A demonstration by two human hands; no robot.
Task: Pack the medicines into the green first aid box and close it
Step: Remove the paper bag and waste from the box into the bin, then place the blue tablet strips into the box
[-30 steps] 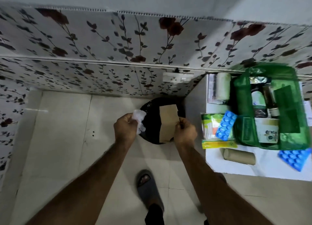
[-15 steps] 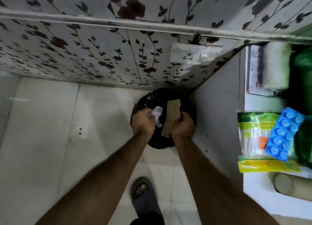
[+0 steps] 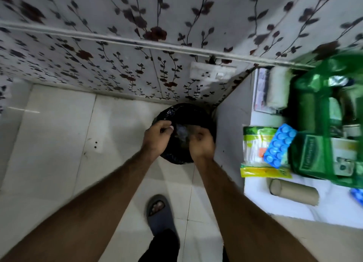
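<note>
The green first aid box (image 3: 322, 96) stands open on the white table (image 3: 261, 206) at the right, with bottles and cartons inside. A blue blister pack (image 3: 280, 148) leans on its left wall, over a green and yellow packet (image 3: 255, 149). A brown bandage roll (image 3: 294, 193) lies in front of the box and a white roll (image 3: 277, 89) behind it. My left hand (image 3: 157, 137) and my right hand (image 3: 202, 145) hover over a black-lined bin (image 3: 186, 112) on the floor, fingers loosely curled and holding nothing. A blurred clear wrapper (image 3: 182, 133) lies in the bin between them.
The bin sits in the corner between the flowered wall and the table's side. A wall socket (image 3: 212, 72) is above it. My sandalled foot (image 3: 160, 212) stands on the tiled floor. A second blue blister pack (image 3: 357, 196) shows at the right edge.
The brown cardboard piece has left my right hand and the clear wrapper has left my left hand, both dropped into the bin. The view has pulled back to show the green box.
</note>
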